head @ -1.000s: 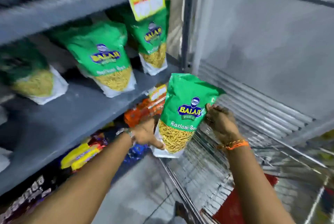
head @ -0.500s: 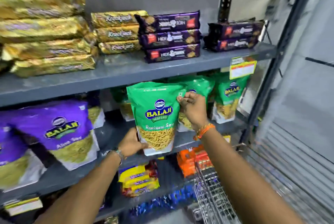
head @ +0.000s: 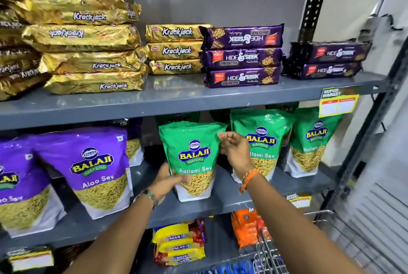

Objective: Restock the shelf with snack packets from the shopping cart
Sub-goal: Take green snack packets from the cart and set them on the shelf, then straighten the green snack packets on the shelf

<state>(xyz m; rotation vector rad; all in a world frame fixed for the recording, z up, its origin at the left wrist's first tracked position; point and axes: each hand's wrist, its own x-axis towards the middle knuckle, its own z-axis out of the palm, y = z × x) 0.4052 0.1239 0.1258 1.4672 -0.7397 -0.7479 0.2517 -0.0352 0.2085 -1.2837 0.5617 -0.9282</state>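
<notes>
A grey metal shelf unit in a shop fills the view, with a grey back wall and a slotted upright at the right.

On the middle shelf, a green Ratlami Sev packet stands upright near the front edge, roughly mid-width. The left hand cups its lower left corner, fingers lying across the clear window; it looks to be grasping the packet lightly, though blur hides how firmly. The right hand is at the packet's upper right edge with fingers loosely curled; whether it pinches the edge or has just released it cannot be told.

The packet's long axis is vertical, its base apparently resting on the shelf. It lies directly between the 2 hands, the left low, the right high, both equally close. Any squaring-up would likely turn on the right hand steadying the top while the left nudges the base backward.

To its right stand 2 more green packets further back. To its left are purple Aloo Sev packets. The upper shelf holds stacked gold Krackjack packs and purple Hide & Seek packs. The wire cart shows at the bottom right edge.
</notes>
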